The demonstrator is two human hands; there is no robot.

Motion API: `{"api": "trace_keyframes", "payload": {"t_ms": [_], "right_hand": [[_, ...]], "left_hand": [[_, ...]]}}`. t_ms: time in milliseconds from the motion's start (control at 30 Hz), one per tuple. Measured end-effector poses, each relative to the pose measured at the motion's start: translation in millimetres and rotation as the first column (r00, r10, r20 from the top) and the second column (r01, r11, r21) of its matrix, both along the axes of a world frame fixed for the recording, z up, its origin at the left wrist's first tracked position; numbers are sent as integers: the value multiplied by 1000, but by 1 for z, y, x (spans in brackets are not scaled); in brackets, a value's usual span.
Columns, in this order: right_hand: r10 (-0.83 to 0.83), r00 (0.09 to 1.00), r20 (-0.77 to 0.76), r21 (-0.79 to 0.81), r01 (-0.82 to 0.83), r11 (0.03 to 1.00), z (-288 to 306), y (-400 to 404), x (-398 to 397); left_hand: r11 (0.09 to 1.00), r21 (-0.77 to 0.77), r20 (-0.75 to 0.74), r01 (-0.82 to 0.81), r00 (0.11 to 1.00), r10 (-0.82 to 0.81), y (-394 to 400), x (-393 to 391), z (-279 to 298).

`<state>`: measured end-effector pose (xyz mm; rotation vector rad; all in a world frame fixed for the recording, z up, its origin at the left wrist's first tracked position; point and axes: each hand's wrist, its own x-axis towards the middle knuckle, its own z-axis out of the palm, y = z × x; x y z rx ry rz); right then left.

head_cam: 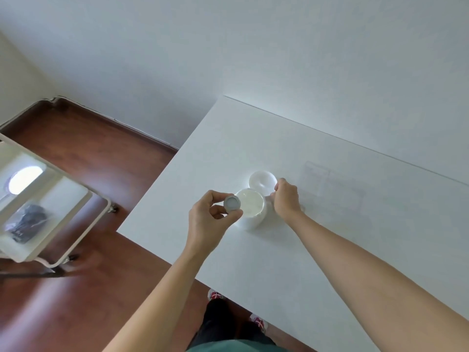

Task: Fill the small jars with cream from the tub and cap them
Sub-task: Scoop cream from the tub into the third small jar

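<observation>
An open white tub (251, 209) of cream stands on the white table (330, 237). Its white lid (262, 182) lies upturned just behind it. My left hand (210, 219) holds a small grey round jar (232, 203) between thumb and fingers, just left of the tub's rim. My right hand (285, 199) rests on the table right of the tub with its fingers closed, pinching something thin that I cannot make out.
A faint clear plastic bag (330, 186) lies on the table right of the hands. A white wheeled cart (45, 212) with a dark bundle stands on the wooden floor to the left. The table's near edge runs diagonally past my feet.
</observation>
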<state>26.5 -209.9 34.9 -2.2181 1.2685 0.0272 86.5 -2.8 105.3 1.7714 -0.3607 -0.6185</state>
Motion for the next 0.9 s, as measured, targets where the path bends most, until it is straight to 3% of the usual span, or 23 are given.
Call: {"api": "trace_keyframes", "payload": {"t_ms": [233,400,533,633,733,900], "right_hand": [[-174,962,211,67,163,984,5,-5,-3],[-320,828,460,176,268,947,43,0,-24],[-347,715,607,299,200,933,79,11,-49],[-212,765,607,240,78,968,95,19,-60],[31,860,509,68,-77,995,97,29,-56],[409,885,221,-245,-355,902,87,42,-31]], "left_hand": [[999,-50,-45,16,999,-19,2,6,-3],[993,-111,-77,32,996,-41,3,7,0],[992,-124,-75,29,996,-38,12,8,1],[993,-119,-67,10,998,-18,22,9,0],[995,-99,-52,-1,999,-4,31,9,-1],[996,-90,-66,-29,998,23,40,10,-1]]}}
